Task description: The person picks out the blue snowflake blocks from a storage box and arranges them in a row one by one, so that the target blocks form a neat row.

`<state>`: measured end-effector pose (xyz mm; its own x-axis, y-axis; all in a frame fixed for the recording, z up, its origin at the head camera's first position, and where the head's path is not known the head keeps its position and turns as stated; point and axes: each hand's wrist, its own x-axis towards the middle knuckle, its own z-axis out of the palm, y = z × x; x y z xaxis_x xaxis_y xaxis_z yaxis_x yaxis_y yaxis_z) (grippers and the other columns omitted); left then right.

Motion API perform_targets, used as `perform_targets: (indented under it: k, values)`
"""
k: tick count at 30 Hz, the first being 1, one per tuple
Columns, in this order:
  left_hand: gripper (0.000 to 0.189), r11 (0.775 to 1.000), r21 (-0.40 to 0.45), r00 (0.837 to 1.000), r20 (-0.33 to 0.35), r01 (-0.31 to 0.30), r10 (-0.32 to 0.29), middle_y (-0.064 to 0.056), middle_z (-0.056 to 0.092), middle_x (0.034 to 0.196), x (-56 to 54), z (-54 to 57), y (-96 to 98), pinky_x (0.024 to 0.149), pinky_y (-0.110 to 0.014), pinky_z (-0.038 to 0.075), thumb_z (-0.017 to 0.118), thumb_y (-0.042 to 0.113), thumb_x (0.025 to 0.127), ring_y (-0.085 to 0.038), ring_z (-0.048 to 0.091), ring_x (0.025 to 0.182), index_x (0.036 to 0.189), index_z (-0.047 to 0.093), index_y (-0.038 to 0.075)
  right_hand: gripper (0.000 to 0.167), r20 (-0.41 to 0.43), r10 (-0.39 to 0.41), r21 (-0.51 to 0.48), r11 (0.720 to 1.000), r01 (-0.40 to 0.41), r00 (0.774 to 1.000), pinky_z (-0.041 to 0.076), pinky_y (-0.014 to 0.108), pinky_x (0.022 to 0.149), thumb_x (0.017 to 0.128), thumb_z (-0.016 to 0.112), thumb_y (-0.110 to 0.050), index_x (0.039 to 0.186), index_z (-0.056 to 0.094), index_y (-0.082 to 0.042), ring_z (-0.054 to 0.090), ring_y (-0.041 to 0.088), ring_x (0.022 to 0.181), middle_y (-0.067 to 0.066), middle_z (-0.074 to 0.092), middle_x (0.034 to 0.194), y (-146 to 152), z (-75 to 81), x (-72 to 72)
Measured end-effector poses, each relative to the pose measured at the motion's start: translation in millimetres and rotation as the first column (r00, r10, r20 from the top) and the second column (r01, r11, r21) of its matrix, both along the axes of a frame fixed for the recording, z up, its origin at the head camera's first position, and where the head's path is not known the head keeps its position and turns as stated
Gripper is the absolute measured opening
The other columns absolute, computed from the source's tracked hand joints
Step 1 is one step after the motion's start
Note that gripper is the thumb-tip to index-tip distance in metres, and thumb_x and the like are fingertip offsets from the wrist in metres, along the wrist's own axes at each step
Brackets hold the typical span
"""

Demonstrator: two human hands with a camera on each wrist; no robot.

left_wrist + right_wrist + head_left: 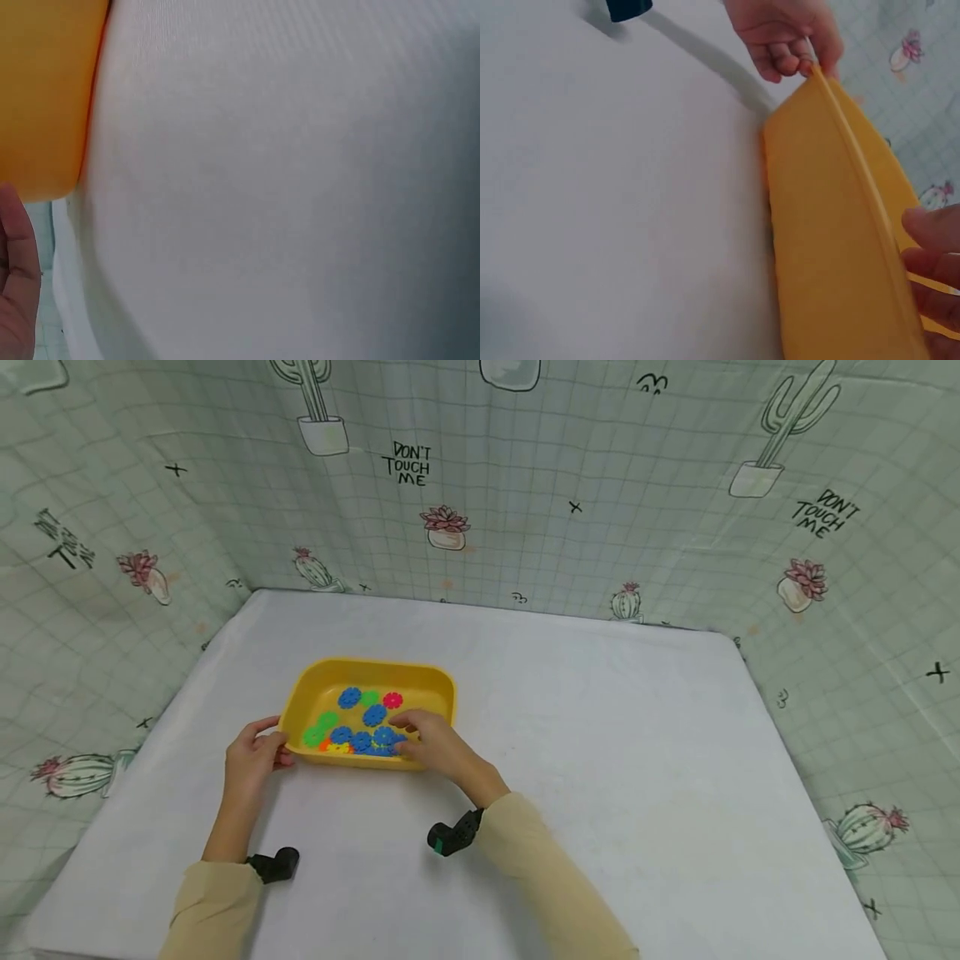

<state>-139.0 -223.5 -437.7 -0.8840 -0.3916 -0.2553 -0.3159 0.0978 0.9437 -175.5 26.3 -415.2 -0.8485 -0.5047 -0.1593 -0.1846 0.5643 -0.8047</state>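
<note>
A yellow plastic tray (367, 762) stands on the white table, with several notched, flower-shaped plastic discs in it. Blue discs (375, 715) gather mostly at the near side. Two green ones (319, 729) lie at the left, and a red disc (392, 700) sits farther back. My left hand (253, 756) pinches the tray's left near corner, thumb over the rim and fingers outside. My right hand (435, 743) reaches over the near right rim into the tray. Its thumb and forefinger stand apart above the blue discs, fingers gently bent, nothing visible between them.
White cloth (637, 760) covers the table around the tray. A patterned curtain (525, 485) with cactus drawings hangs along the back and sides. Black wrist cameras (453, 833) are strapped below both hands.
</note>
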Motion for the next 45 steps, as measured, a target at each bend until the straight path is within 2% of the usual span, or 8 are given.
perform_targets:
  k: [4, 9, 14, 20, 32, 36, 41, 45]
  values:
    - [0.02, 0.983, 0.18, 0.999, -0.009, 0.034, -0.033, 0.012, 0.062, 0.06, 0.7, -1.5, -6.5, 0.057, -0.016, 0.055, 0.053, 0.016, 0.093, -0.003, 0.061, 0.052, 0.113, 0.053, 0.017, 0.036, -0.013, 0.018, 0.058, 0.998, -0.017, 1.0, 0.047, 0.03, 0.099, 0.09, 0.061, -0.012, 0.125, 0.056, -0.005, 0.053, 0.024, 0.115, 0.009, 0.058, 0.125, -6.0, -1.6, -5.6]
    - [0.017, 0.918, 0.392, 0.998, 0.006, 0.052, -0.059, 0.008, 0.066, 0.068, 1.9, -0.6, -11.5, 0.061, -0.02, 0.057, 0.055, 0.017, 0.094, -0.008, 0.065, 0.059, 0.11, 0.051, 0.022, 0.035, -0.055, 0.051, 0.152, 0.987, -0.042, 0.997, 0.047, 0.028, 0.098, 0.089, 0.063, -0.014, 0.122, 0.059, -0.007, 0.054, 0.02, 0.11, 0.007, 0.06, 0.121, -10.1, -7.9, -14.0]
    - [0.023, 0.92, 0.391, 0.996, 0.065, 0.028, -0.058, 0.01, 0.065, 0.073, 4.5, -6.2, -10.1, 0.064, -0.02, 0.057, 0.057, 0.024, 0.093, -0.007, 0.066, 0.063, 0.114, 0.051, 0.022, 0.031, -0.082, 0.058, 0.265, 0.964, -0.035, 0.995, 0.047, 0.027, 0.096, 0.087, 0.065, -0.016, 0.118, 0.062, -0.01, 0.055, 0.018, 0.104, 0.004, 0.062, 0.115, -13.0, -17.1, -18.1]
    - [0.041, 0.929, 0.368, 0.996, 0.088, -0.041, 0.009, 0.013, 0.064, 0.079, 6.8, -9.0, -9.2, 0.067, -0.018, 0.056, 0.063, 0.032, 0.088, -0.004, 0.065, 0.069, 0.125, 0.052, 0.016, 0.029, -0.138, 0.065, 0.388, 0.922, -0.006, 0.988, 0.048, 0.025, 0.094, 0.087, 0.066, -0.022, 0.115, 0.064, -0.015, 0.056, 0.014, 0.101, 0.0, 0.062, 0.111, -18.6, -23.1, -19.9]
    - [0.058, 0.889, 0.441, 0.989, 0.13, -0.125, 0.075, 0.016, 0.059, 0.097, 7.1, -1.5, -9.2, 0.073, -0.019, 0.056, 0.071, 0.026, 0.083, -0.001, 0.065, 0.08, 0.135, 0.05, 0.014, 0.028, -0.138, 0.065, 0.512, 0.859, 0.015, 0.988, 0.049, 0.025, 0.091, 0.087, 0.065, -0.025, 0.113, 0.066, -0.016, 0.052, 0.013, 0.092, -0.001, 0.061, 0.107, -26.5, -19.5, -20.9]
    - [0.058, 0.899, 0.422, 0.99, 0.12, -0.119, 0.075, 0.013, 0.056, 0.105, 4.8, -10.9, -11.4, 0.074, -0.019, 0.056, 0.072, 0.03, 0.082, -0.001, 0.064, 0.082, 0.134, 0.051, 0.016, 0.027, -0.139, 0.072, 0.538, 0.843, 0.014, 0.988, 0.049, 0.025, 0.089, 0.087, 0.065, -0.023, 0.113, 0.066, -0.016, 0.052, 0.013, 0.093, -0.001, 0.06, 0.108, -26.4, -19.7, -21.3]
    - [0.053, 0.896, 0.427, 0.992, 0.089, -0.124, 0.095, 0.012, 0.058, 0.107, -0.8, -34.6, -21.8, 0.073, -0.02, 0.056, 0.077, 0.032, 0.076, -0.003, 0.065, 0.082, 0.125, 0.061, 0.02, 0.026, -0.138, 0.083, 0.555, 0.832, 0.008, 0.987, 0.049, 0.025, 0.087, 0.087, 0.065, -0.022, 0.112, 0.066, -0.016, 0.051, 0.014, 0.091, -0.001, 0.059, 0.105, -28.6, -20.0, -22.7]
    - [0.048, 0.881, 0.459, 0.994, 0.068, -0.112, 0.091, 0.013, 0.061, 0.101, -0.5, -35.2, -24.4, 0.073, -0.021, 0.057, 0.076, 0.029, 0.077, -0.004, 0.066, 0.081, 0.122, 0.063, 0.019, 0.025, -0.138, 0.082, 0.576, 0.817, 0.013, 0.987, 0.049, 0.025, 0.086, 0.086, 0.065, -0.021, 0.111, 0.066, -0.016, 0.049, 0.014, 0.089, -0.001, 0.058, 0.101, -31.2, -19.6, -23.7]
